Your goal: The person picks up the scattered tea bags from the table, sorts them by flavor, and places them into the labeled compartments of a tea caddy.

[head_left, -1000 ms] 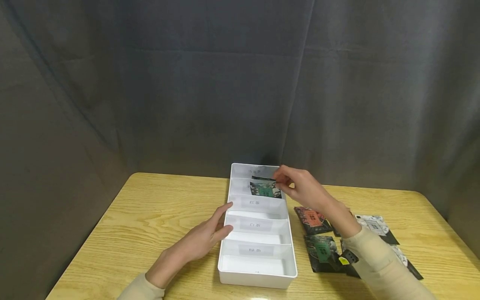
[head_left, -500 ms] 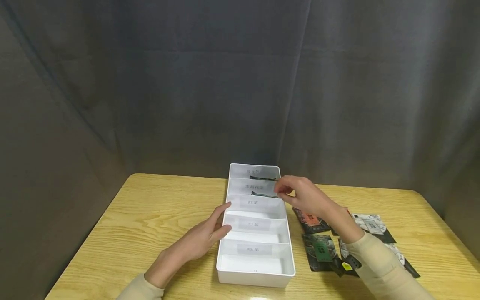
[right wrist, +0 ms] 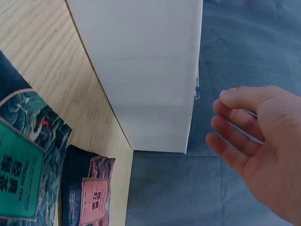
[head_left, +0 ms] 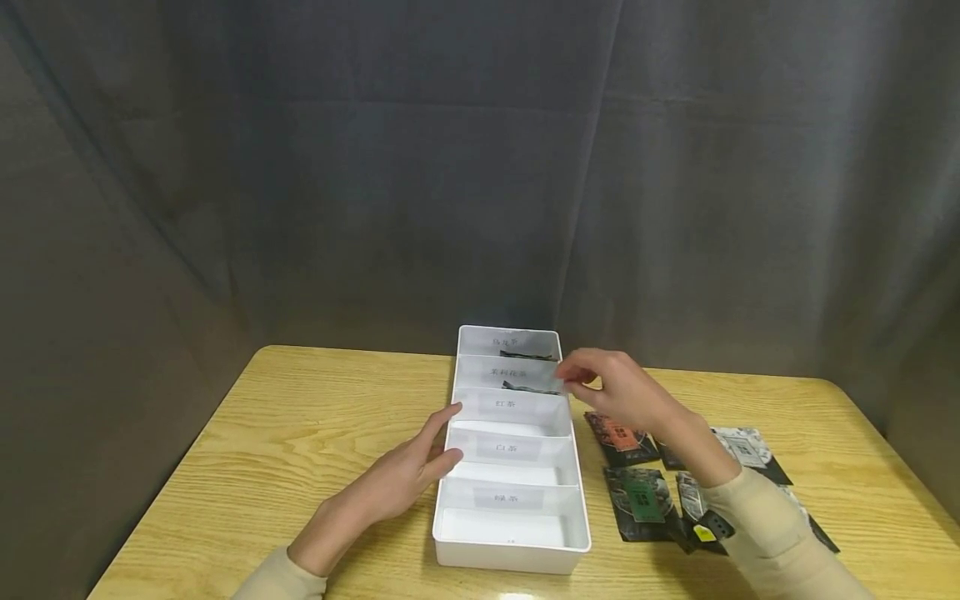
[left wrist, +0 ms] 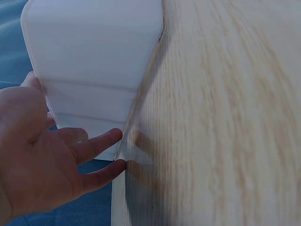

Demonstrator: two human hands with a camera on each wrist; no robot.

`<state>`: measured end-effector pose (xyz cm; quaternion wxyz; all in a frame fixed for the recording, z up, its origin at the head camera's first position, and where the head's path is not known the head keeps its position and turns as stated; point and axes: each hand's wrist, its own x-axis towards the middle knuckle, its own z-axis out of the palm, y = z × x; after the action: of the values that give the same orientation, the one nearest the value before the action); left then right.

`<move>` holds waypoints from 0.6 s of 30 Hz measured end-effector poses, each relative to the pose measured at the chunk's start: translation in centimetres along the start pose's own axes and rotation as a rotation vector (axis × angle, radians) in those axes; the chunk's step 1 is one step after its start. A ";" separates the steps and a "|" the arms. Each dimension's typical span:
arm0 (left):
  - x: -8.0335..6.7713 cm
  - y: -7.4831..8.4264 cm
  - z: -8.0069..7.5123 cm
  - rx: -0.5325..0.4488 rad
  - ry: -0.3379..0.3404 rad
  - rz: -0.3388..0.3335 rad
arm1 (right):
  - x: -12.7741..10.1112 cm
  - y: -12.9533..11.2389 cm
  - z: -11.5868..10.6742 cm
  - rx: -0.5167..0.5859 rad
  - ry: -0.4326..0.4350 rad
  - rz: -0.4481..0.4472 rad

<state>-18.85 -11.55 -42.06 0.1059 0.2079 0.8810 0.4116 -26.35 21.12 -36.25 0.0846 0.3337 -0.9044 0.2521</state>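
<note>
A long white divided box [head_left: 507, 558] with a paper label in each compartment stands on the table. One dark green tea sachet [head_left: 529, 388] is tucked in its second compartment from the back, another dark sachet [head_left: 527, 357] in the rearmost, only their top edges showing. My right hand [head_left: 621, 390] hovers by the box's right rim next to the second compartment, fingers loosely bent, with nothing between them in the right wrist view. At the box's left side, my left hand [head_left: 401, 481] has thumb and fingers spread against the wall, fairly straight.
Right of the box lie a red-labelled black tea sachet [head_left: 621, 437], a green tea sachet [head_left: 643, 505] and white-patterned sachets [head_left: 744, 450], partly under the right forearm. A dark grey curtain [head_left: 420, 200] hangs behind the wooden table [head_left: 322, 417].
The green sachet held by my right hand went down into the second compartment from the back. The hand let go and shifted slightly right. My left hand stayed at the box.
</note>
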 end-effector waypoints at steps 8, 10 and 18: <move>-0.2 0.2 0.2 0.007 0.010 -0.011 | -0.9 0.9 -0.7 0.010 -0.013 0.052; -0.3 0.2 0.3 0.017 0.013 -0.014 | -1.3 1.2 -1.0 0.017 -0.014 0.066; -0.5 0.4 0.5 0.029 0.015 -0.012 | -2.6 2.7 -1.8 0.013 -0.027 0.119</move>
<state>-18.13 -11.16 -42.10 0.0987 0.2010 0.8889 0.3997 -26.12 25.30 -36.62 0.0553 0.2831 -0.9221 0.2579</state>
